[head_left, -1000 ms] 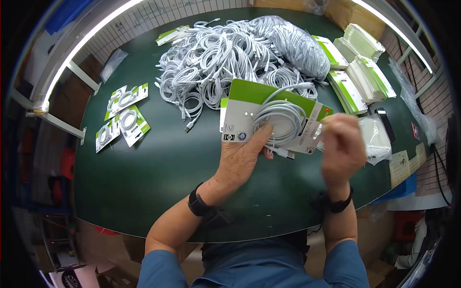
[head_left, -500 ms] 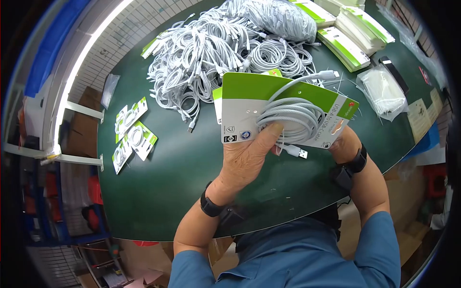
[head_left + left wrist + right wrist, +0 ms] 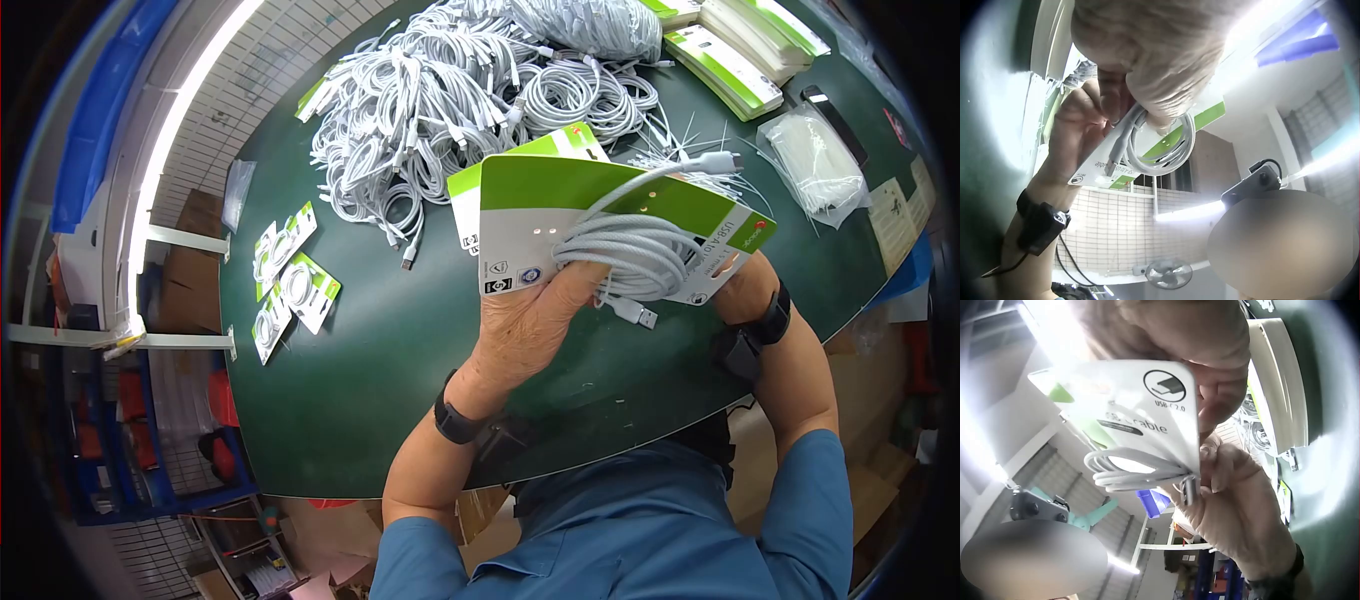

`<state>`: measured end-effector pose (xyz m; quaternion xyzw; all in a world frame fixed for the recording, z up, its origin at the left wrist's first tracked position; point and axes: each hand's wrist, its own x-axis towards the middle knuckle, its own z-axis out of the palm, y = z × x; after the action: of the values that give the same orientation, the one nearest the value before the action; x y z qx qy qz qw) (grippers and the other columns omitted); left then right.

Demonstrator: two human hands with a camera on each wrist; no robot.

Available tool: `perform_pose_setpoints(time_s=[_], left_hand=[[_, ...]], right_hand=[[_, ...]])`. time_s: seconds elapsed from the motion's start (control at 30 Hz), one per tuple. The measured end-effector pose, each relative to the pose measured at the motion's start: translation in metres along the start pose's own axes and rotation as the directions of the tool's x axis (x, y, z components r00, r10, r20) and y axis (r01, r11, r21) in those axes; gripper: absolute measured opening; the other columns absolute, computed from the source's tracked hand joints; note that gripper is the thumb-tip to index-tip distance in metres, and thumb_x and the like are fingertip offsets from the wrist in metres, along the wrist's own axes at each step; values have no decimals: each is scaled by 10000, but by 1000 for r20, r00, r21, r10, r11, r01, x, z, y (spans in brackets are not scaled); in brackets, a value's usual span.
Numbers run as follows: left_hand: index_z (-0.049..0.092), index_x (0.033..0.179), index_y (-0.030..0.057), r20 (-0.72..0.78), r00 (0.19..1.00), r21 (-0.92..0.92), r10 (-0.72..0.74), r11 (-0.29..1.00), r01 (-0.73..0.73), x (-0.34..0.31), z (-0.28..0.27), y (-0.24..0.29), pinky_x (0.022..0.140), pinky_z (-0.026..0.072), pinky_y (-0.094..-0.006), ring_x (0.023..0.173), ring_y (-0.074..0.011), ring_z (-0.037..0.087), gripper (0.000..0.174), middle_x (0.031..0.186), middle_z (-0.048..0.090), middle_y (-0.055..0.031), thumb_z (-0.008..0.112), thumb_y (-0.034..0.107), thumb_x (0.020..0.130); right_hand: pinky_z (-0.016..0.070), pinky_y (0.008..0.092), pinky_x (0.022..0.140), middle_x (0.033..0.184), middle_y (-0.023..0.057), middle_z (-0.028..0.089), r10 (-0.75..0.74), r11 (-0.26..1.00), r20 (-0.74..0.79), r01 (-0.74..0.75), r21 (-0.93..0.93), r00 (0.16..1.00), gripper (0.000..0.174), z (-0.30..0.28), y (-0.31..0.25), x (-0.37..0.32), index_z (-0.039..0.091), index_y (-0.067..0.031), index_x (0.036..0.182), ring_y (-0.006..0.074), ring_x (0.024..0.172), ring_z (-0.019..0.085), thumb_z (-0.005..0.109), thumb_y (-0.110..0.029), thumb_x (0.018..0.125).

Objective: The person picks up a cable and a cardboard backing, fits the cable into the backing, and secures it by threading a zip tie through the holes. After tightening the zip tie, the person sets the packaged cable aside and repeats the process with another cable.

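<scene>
My left hand (image 3: 525, 335) grips a green-and-white cable card (image 3: 520, 220), its thumb over a coiled light-grey USB cable (image 3: 630, 255) on the card's front. The USB-C plug (image 3: 718, 163) sticks up past the top edge and the USB-A plug (image 3: 632, 312) hangs below. A second card (image 3: 465, 212) peeks out behind the first. My right hand (image 3: 745, 290) is behind the card's right end, its fingers hidden in the head view. In the right wrist view its fingers (image 3: 1225, 394) bend behind the card, close to the left fingertips; I cannot tell whether they pinch anything.
A big heap of coiled cables (image 3: 410, 110) covers the far table. Finished-looking cards with cables (image 3: 305, 290) lie at left. Stacked cards (image 3: 725, 72), a bag of white ties (image 3: 815, 165) and a dark object (image 3: 835, 122) stand at right. Loose white ties (image 3: 690, 160) lie behind the held card.
My right hand has gone from beside the card's right end to behind it. My left hand keeps its grip, and the card now tilts more. The head view has turned.
</scene>
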<state>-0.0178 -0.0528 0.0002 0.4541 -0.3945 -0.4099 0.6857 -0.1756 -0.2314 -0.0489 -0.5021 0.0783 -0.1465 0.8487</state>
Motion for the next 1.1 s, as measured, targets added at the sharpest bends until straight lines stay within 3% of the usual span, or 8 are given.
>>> perform_pose_setpoints(time_s=[0.3, 0.5, 0.7, 0.77, 0.9, 0.97, 1.03, 1.1], left_hand=[[597, 1389, -49, 122, 983, -16, -140, 990, 143, 6, -15, -4, 606, 649, -327, 907, -249, 770, 414, 1168, 738, -182, 722, 103, 1024], [542, 1455, -42, 119, 969, -149, -218, 961, 235, 8, -10, 0, 671, 699, -379, 1026, -305, 766, 489, 1271, 706, -200, 720, 87, 1018], [533, 1472, -29, 122, 962, -136, -244, 956, 260, 10, -12, 1, 732, 712, -404, 1085, -309, 755, 517, 1317, 690, -190, 736, 66, 1005], [531, 1479, -26, 140, 963, -101, -232, 964, 247, 11, -12, -1, 735, 711, -407, 1081, -307, 755, 521, 1307, 697, -186, 734, 55, 1005], [601, 1369, -45, 204, 955, -83, -215, 968, 236, 11, -15, -4, 768, 692, -350, 986, -264, 774, 381, 1180, 742, -166, 708, -34, 1003], [634, 1324, -42, 284, 949, -36, -134, 988, 150, 12, -20, -13, 774, 679, -337, 945, -243, 780, 341, 1116, 761, -148, 724, -36, 995], [714, 1143, -18, 333, 933, -100, -135, 979, 177, 15, -23, -8, 851, 653, -323, 967, -196, 768, 217, 1092, 754, -123, 797, -27, 943], [734, 1014, 6, 379, 922, -48, 77, 997, -64, 19, -27, -21, 929, 625, -308, 1034, -179, 748, 126, 1098, 716, -94, 818, -14, 922]], right_hand=[[608, 271, 930, 1218, 88, 747, -72, 995, 181, 57, 85, 981, 448, -9, -4, 28, 643, -13, 1408, 144, 1043, 721, 708, -285, 1058], [602, 251, 874, 1164, 67, 745, -121, 982, -195, 147, 121, 973, 481, 27, -10, 1, 641, -9, 1332, 123, 1015, 726, 767, -344, 1010], [609, 260, 831, 1127, 78, 749, -80, 994, 98, 72, 84, 992, 449, 12, -11, 22, 666, -9, 1254, 110, 948, 728, 776, -362, 997], [613, 261, 790, 1079, 80, 753, -60, 997, 18, 61, -47, 998, 392, 16, -12, 23, 673, -12, 1209, 109, 903, 731, 776, -329, 1003], [641, 257, 820, 1000, 47, 740, -8, 993, 52, 14, -113, 999, 229, 9, -14, 25, 647, -36, 1080, 94, 909, 738, 719, -251, 1057], [553, 197, 662, 940, 29, 704, 179, 983, -112, -183, -30, 977, 155, 42, -35, 14, 612, -43, 1023, 48, 781, 662, 674, -173, 1082], [547, 225, 652, 867, 24, 660, 46, 999, -95, -47, -3, 994, 97, 36, -26, 20, 642, -20, 1012, 79, 713, 622, 677, -97, 1058], [518, 216, 655, 912, 28, 667, 17, 998, -19, -16, 58, 1000, 89, 28, -18, 24, 647, -14, 1038, 75, 733, 609, 683, -95, 1053]])
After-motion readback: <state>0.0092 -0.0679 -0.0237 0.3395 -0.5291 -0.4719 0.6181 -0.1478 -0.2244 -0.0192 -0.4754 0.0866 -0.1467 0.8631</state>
